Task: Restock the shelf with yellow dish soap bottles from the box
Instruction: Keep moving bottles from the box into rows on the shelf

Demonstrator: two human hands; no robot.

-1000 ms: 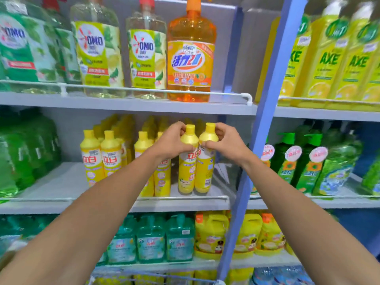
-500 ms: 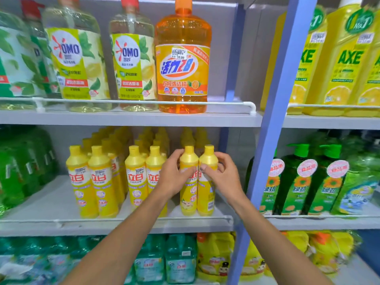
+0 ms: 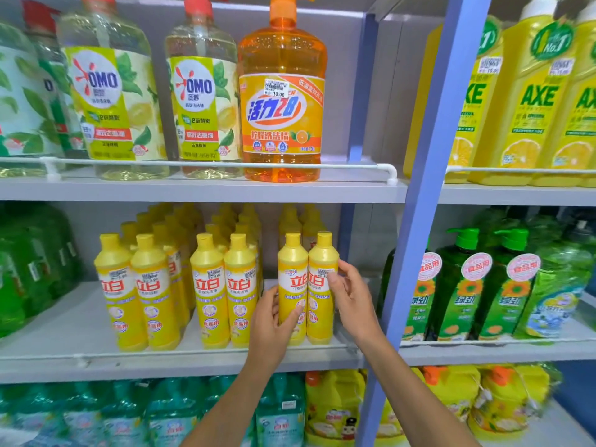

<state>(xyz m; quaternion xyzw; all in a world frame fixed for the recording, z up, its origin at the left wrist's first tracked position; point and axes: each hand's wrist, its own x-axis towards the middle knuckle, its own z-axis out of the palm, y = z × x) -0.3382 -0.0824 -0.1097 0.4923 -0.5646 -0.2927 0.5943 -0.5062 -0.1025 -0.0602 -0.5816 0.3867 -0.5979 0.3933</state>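
Left hand (image 3: 271,330): we grip the lower body of the left bottle (image 3: 292,269), thumb across its front.
Right hand (image 3: 353,298): we hold the right bottle (image 3: 319,259) at its label, fingers curled round its right side.
Both bottles: yellow, opaque, capped, upright, touching side by side at the front right of the middle shelf (image 3: 48,366). Contents cannot be seen.
Same shelf, leftward: two more paired rows of yellow bottles (image 3: 206,285), running several deep, with green jugs (image 3: 29,269) at far left.
Shelf above: two clear OMO bottles (image 3: 203,91) of pale liquid and one orange bottle (image 3: 282,101) of orange liquid.
Past the blue post (image 3: 429,188): AXE bottles (image 3: 535,101) above, green pump bottles (image 3: 458,291) below.
Change: a second ago our hands were at the two bottles' necks. Half a second ago they were near the shoulders. They now sit lower, at label and body.
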